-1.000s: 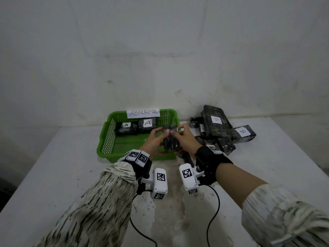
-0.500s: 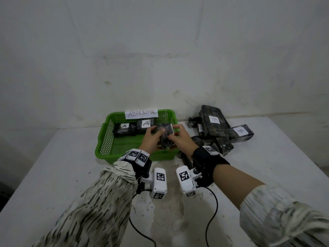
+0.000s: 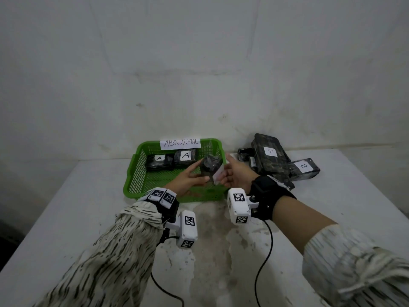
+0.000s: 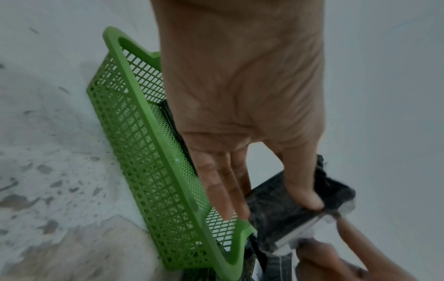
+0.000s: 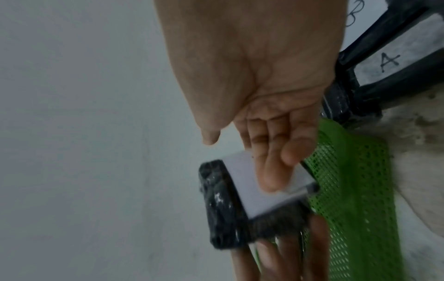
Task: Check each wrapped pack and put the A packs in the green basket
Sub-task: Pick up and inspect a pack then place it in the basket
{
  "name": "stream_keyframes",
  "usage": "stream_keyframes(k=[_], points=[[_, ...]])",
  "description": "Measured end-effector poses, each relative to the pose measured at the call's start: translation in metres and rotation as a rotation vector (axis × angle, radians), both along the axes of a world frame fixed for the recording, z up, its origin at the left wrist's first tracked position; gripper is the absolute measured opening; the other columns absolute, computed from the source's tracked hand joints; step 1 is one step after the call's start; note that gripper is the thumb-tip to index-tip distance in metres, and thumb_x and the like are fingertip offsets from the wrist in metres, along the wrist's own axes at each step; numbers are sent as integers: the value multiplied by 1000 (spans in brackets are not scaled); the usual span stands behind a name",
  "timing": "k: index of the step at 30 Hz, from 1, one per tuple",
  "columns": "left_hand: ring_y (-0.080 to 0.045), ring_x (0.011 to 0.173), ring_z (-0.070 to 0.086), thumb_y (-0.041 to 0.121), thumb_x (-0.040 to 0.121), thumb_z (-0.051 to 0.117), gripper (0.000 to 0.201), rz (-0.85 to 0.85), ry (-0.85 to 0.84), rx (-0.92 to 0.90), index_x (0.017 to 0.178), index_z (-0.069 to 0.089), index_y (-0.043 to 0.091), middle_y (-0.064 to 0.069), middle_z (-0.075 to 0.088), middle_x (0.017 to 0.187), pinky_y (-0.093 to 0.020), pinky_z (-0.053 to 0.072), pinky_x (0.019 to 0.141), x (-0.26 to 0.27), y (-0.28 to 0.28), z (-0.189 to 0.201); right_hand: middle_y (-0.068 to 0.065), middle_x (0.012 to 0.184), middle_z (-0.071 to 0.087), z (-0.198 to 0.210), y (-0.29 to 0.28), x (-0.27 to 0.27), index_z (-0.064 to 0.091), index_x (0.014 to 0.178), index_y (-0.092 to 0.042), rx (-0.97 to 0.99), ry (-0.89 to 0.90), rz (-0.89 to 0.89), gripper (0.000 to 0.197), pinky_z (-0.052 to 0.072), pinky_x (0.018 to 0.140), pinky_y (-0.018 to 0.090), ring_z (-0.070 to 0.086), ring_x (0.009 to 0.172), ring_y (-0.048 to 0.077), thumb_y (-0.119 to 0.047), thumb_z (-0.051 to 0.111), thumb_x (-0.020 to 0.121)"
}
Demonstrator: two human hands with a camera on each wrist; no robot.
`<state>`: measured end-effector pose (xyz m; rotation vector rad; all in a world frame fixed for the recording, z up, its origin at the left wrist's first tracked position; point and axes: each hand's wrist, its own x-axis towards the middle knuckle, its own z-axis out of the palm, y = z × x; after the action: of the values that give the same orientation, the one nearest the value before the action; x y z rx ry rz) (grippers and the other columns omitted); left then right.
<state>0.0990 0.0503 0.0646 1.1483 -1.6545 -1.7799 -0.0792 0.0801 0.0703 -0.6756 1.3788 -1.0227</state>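
A dark wrapped pack (image 3: pixel 210 167) hangs tilted above the right end of the green basket (image 3: pixel 132 171). My left hand (image 3: pixel 198 173) pinches it, thumb (image 4: pixel 305 190) on one face and fingers (image 4: pixel 225 190) on the other. My right hand (image 3: pixel 223 168) lays straight fingers (image 5: pixel 271 167) on the pack's white label (image 5: pixel 242 182), thumb held clear. The label's letter cannot be read. Two packs marked A (image 3: pixel 159 161) (image 3: pixel 185 157) lie at the back of the basket.
A pile of dark packs, two showing B labels (image 3: pixel 269 151) (image 3: pixel 304 167), sits on the white table (image 3: pixel 66 218) right of the basket. Another pack marked A (image 5: pixel 389 60) lies in that pile near my right wrist. A paper sign (image 3: pixel 180 142) tops the basket's far rim.
The pack has moved from upright at the basket's near rim to tilted over the basket. My right hand's fingers have straightened onto the label, thumb lifted off. The left hand still holds it.
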Motion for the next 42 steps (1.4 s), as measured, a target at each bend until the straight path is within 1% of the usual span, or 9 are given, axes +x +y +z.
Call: stream_keyframes(k=[4,7,9,12,20,27,33,36,42], points=[[-9,57,65,24,91,58,51,58,-171,-19,139,39,23,-7,63,103,-26,52,63,4,-4,-5,-3,47,47,3,-1,-8,57,98,-7,54,151,163,74,27,39,20,35,36,10,-73,25,88],[-17,68,61,35,91,57,54,107,-185,-5,138,38,19,-8,60,106,-33,51,73,-2,-4,-5,-2,55,46,0,-3,-5,59,104,-12,59,325,202,71,27,50,25,38,48,12,-75,35,84],[-20,81,59,33,90,58,54,117,-172,14,137,37,12,-12,58,115,-35,51,74,-8,-3,-4,12,93,65,-2,-3,-1,60,111,-8,57,416,238,69,46,75,32,62,85,23,-70,38,88],[-23,104,54,27,88,62,51,157,-141,66,128,37,8,-13,51,128,-43,49,86,-14,-3,-4,11,122,55,-8,-3,5,48,133,-7,34,330,245,66,41,100,44,52,115,30,-59,37,94],[-24,89,60,17,88,62,47,184,-11,98,122,30,19,-15,55,119,-34,53,60,-18,-3,1,7,114,58,-4,-1,19,46,129,-13,-247,429,115,39,46,79,33,55,98,21,-37,48,98],[-22,89,55,35,96,47,25,174,49,143,115,43,19,-5,50,109,-47,51,83,-24,0,7,21,109,62,-11,-1,19,48,125,-7,-278,710,114,31,38,71,30,56,90,29,-23,42,99],[-27,102,53,20,95,51,38,248,28,99,129,42,9,-14,53,119,-39,50,68,-26,-4,9,6,125,59,-4,3,23,38,144,-15,-263,452,188,50,47,97,32,57,111,20,-30,50,98],[-29,102,55,13,96,44,29,263,28,97,124,49,6,-12,56,109,-43,46,78,-25,-5,10,-6,103,59,3,9,21,35,145,-14,-276,378,242,55,46,79,18,57,96,13,-10,54,94],[-28,100,55,15,96,47,33,214,15,81,128,46,14,-14,57,116,-42,49,80,-24,1,9,12,140,47,-4,5,24,26,151,-14,-308,429,212,71,46,101,37,54,119,25,-15,61,90]])
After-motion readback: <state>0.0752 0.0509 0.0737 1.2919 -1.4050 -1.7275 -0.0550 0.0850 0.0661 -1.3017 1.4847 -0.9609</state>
